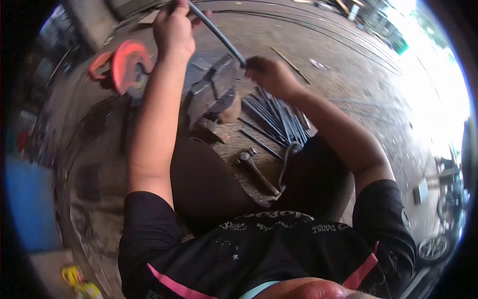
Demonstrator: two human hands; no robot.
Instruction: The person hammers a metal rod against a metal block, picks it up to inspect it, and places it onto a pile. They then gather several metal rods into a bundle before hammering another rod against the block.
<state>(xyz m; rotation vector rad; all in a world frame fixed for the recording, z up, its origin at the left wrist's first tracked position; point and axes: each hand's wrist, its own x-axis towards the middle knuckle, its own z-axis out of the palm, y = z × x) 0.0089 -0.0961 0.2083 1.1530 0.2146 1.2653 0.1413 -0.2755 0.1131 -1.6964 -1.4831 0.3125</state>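
A dark grey metal rod slants between my two hands. My left hand is closed around its upper part, near the top edge of the view. At the rod's lower end is my right hand, blurred, its fingers closed on that end. Below the rod stands a bench vise, its jaws apart from the rod. Several similar cut rods lie in a pile right of the vise. A hammer rests on the ground between my legs, beside a bent metal piece.
An orange-red machine with a round guard stands to the left of my left arm. One thin stick lies beyond my right hand. Long bars stretch across the ground at the back. A wheel shows at far right.
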